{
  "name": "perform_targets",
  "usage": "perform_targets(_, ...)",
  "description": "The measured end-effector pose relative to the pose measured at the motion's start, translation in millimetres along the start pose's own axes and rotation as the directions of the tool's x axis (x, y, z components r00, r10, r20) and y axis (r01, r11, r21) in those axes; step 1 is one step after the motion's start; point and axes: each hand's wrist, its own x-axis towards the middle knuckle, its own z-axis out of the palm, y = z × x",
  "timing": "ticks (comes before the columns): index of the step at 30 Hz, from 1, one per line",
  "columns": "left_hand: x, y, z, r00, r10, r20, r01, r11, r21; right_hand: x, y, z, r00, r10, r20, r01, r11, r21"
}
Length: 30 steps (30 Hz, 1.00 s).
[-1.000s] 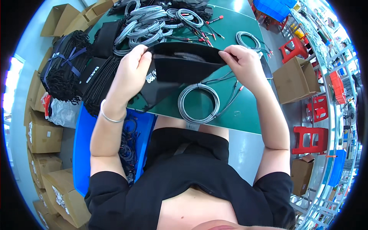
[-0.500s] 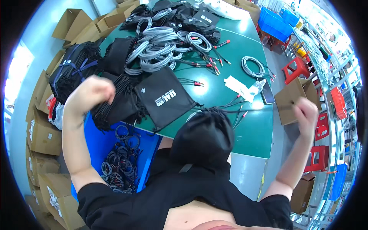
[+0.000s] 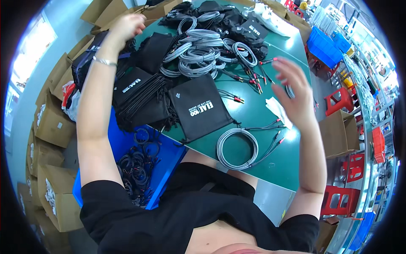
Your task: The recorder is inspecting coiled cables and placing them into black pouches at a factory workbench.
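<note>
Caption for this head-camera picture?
Both hands, left and right, raised empty above a black pouch and grey cable coil.

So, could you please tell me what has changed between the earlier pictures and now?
Both hands let go of the black pouch, which now lies flat on the green table. The left hand has lifted over the pouch pile; the right hand hangs open above the table. The coiled grey cable stayed near the table's front edge.

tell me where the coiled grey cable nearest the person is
In the head view, the coiled grey cable lies on the green table near its front edge, just right of the flat black pouch.
</note>
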Motion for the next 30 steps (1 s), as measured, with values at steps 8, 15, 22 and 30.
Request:
perform_targets(8,-189,-24,144,0.876,0.054,0.48,-0.122,0.986,0.112,-143,3,33,0.886,0.445,0.134,-0.464,0.859,0.218)
perform_targets(15,-234,-32,194,0.819,0.147,0.555,-0.429,0.799,0.421,-223,-25,55,0.744,0.666,0.064,-0.664,0.723,0.191)
perform_targets(22,-257,-20,224,0.8,0.123,0.588,-0.45,0.77,0.452,-230,-32,72,0.698,0.716,0.018,-0.716,0.697,0.042)
perform_targets(30,-272,-9,290,0.846,0.346,0.406,-0.478,0.829,0.289,-200,-37,104,0.793,0.609,-0.004,-0.609,0.793,-0.023)
